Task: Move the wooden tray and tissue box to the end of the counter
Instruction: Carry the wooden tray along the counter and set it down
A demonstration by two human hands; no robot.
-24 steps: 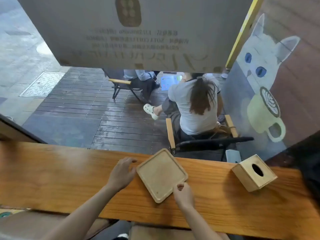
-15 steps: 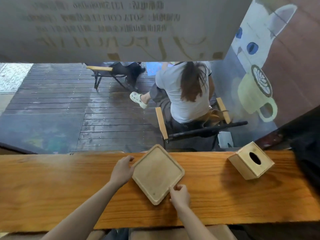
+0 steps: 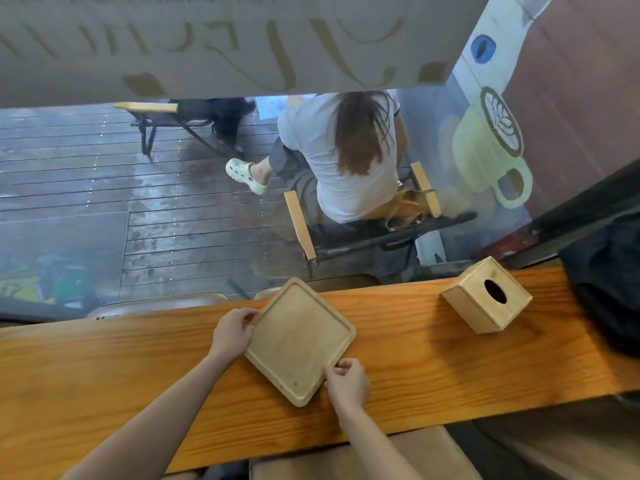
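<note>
Both hands gripping the tray (image 3: 300, 341) mid-tabletop (image 3: 104, 368): left hand (image 3: 232, 332) at its 9 o'clock edge, right hand (image 3: 347, 380) pinching the 5 o'clock edge. Tissue box (image 3: 486, 295) sitting at 2 o'clock, right in the slide path, so pushing blindly risks knocking it off the far edge

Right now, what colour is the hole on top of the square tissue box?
Black: a dark oval hole in the pale wooden tissue box, clearest in the head view.

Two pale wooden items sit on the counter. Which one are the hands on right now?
The flat square wooden tray: left hand and right hand grip its edges. The cube-shaped wooden tissue box stands untouched.
</note>
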